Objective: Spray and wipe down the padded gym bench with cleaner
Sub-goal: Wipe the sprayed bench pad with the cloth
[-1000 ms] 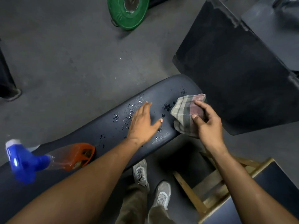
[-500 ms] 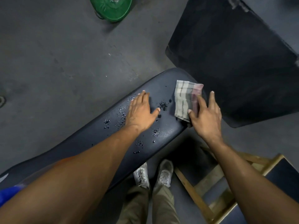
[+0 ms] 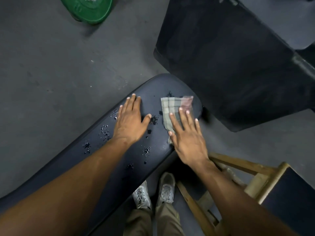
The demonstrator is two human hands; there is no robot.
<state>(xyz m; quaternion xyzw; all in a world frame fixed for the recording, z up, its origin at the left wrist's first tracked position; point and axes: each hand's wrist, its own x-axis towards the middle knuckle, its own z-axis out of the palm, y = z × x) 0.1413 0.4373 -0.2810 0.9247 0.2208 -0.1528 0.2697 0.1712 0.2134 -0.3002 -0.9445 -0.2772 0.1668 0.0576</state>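
Note:
The black padded bench runs from lower left to its rounded end at centre, dotted with cleaner droplets. My left hand lies flat on the pad, fingers spread, holding nothing. My right hand presses flat on a folded plaid cloth near the bench's end; the cloth's lower part is hidden under my palm. The spray bottle is out of view.
A large black padded block stands just beyond the bench's end at upper right. A green weight plate lies on the grey floor at the top. A wooden frame with a dark panel sits at lower right. My shoes stand below the bench.
My right hand has brought the cloth from the bench's edge onto the pad and flattened over it. The view has shifted, and the spray bottle has left the frame. The left hand stays flat.

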